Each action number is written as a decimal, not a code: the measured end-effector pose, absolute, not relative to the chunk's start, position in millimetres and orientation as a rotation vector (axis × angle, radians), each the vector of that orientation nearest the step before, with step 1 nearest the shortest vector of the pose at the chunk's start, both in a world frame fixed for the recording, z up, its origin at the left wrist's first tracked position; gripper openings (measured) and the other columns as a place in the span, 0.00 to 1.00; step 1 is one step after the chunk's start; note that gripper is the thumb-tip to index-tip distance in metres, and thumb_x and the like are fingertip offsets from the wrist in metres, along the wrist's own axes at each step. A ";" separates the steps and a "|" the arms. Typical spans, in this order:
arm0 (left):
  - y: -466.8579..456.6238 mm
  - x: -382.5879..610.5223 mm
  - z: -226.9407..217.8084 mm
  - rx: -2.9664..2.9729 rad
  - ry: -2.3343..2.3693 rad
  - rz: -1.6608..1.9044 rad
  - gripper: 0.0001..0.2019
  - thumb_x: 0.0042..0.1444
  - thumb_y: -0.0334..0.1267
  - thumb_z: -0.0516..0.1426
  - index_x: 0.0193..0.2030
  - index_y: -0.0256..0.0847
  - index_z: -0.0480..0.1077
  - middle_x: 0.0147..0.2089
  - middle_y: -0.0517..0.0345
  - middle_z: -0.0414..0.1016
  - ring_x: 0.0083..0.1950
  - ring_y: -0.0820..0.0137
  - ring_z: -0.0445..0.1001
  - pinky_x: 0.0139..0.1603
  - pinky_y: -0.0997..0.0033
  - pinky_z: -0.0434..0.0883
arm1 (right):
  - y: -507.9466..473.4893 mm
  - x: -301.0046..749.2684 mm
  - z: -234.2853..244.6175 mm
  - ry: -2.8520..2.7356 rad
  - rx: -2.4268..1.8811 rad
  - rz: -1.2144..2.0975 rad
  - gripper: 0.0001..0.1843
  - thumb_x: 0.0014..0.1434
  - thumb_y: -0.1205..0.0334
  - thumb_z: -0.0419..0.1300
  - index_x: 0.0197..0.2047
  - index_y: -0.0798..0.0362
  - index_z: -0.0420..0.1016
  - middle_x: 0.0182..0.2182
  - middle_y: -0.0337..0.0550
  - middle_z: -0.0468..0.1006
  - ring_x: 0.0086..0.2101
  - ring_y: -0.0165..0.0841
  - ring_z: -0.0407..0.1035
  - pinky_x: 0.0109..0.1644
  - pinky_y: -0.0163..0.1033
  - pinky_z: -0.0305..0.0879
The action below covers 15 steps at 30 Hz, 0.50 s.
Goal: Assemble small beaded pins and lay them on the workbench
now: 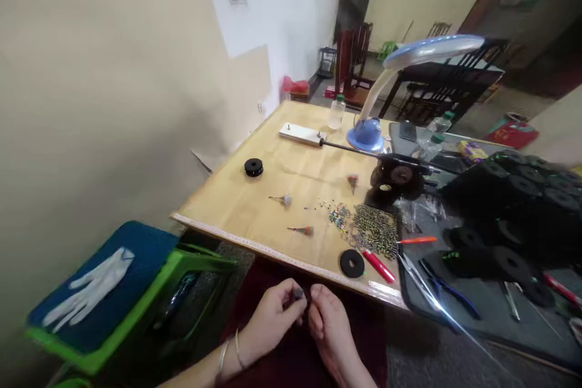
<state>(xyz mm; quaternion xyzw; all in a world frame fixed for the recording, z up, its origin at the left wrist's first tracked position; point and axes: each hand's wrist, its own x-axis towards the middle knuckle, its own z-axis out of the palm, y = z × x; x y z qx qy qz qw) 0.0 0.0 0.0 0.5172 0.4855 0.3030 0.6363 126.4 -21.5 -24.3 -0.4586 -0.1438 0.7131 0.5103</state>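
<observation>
In the head view, the left hand point(278, 310) and the right hand point(331, 322) are close together just off the near edge of the table point(236, 191), low in the middle. The left thumb and fingers are clamped on a small dark piece point(298, 294), which sits at their tips, on the side facing the right hand; two bangles point(230, 354) circle the left wrist. The right thumb and forefinger are drawn together beside it, the other fingers curled in, though the spot is small and dark and I cannot tell whether anything thin is pinched there. On the table, near the hands, a black ring point(351, 263) lies flat beside a red tube point(379, 267). Beyond them are a heap of small striped pieces point(375, 230) and a scatter of coloured beads point(339, 216). Three little tufts lie apart from one another: a pale one point(285, 199), an orange one point(306, 231) and a reddish one point(353, 181). A black spool point(253, 165) lies further left, and a white block point(302, 134) and a blue lamp point(367, 135) stand toward the far end. To the right, pliers point(450, 291) rest on a dark mat point(488, 327). At far left, a white glove point(93, 291) lies on a blue cloth point(150, 248) over a green stool point(136, 321).
</observation>
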 end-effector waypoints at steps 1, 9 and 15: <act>-0.5 -0.1 -0.7 1.172 1.107 0.692 0.07 0.56 0.38 0.55 0.29 0.39 0.63 0.23 0.65 0.64 0.24 0.74 0.65 0.27 0.74 0.64 | -21.0 126.3 -24.4 -0.336 -1.104 1.716 0.23 0.44 0.44 0.69 0.27 0.53 0.65 0.05 0.21 0.55 0.09 0.17 0.40 0.13 0.25 0.36; -1.0 -1.4 1.3 1.146 1.111 0.698 0.06 0.55 0.37 0.55 0.29 0.40 0.63 0.21 0.65 0.66 0.23 0.74 0.64 0.26 0.75 0.63 | -20.1 127.7 -22.1 -0.323 -1.087 1.743 0.23 0.45 0.45 0.69 0.29 0.52 0.64 0.06 0.20 0.55 0.09 0.17 0.38 0.12 0.25 0.34; 0.0 -2.5 1.3 1.151 1.118 0.705 0.03 0.53 0.34 0.53 0.30 0.40 0.63 0.21 0.67 0.63 0.22 0.74 0.62 0.24 0.75 0.61 | -21.7 126.6 -17.3 -0.334 -1.045 1.765 0.22 0.47 0.45 0.69 0.30 0.52 0.64 0.06 0.19 0.54 0.09 0.17 0.38 0.12 0.25 0.35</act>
